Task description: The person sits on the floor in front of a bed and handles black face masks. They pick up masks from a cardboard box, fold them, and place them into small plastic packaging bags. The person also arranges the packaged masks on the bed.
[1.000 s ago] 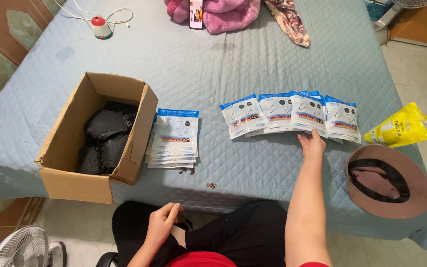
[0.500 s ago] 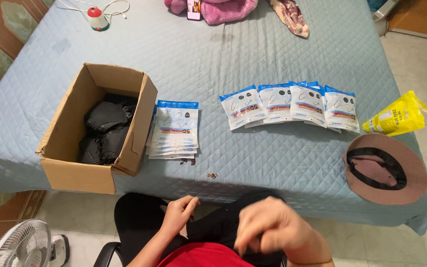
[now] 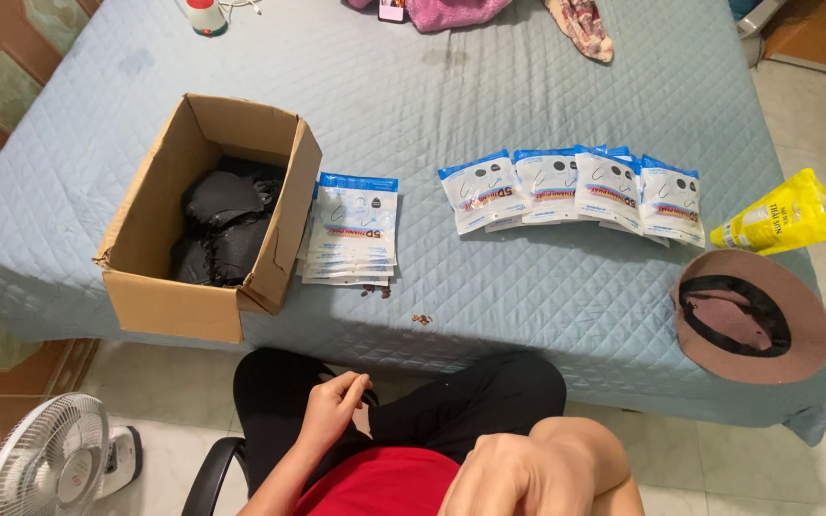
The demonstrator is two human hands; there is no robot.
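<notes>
Since a second ago the right hand (image 3: 513, 473) has left the fanned row of white-and-blue flat packets (image 3: 576, 186) and sits curled near the lap, grip unreadable. The left hand (image 3: 335, 406) rests half-closed, seemingly empty. Open quilted blue bedspread (image 3: 528, 287) lies before the packets.

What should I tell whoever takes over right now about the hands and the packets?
Left hand: at the lap, fingers curled on something small and dark. Right hand: near the chest, seemingly empty.
Packet stack lies beside the open cardboard box, which holds dark items.
Row of packets is fanned out on the bed, untouched.
Hat and yellow bag at the right.
</notes>
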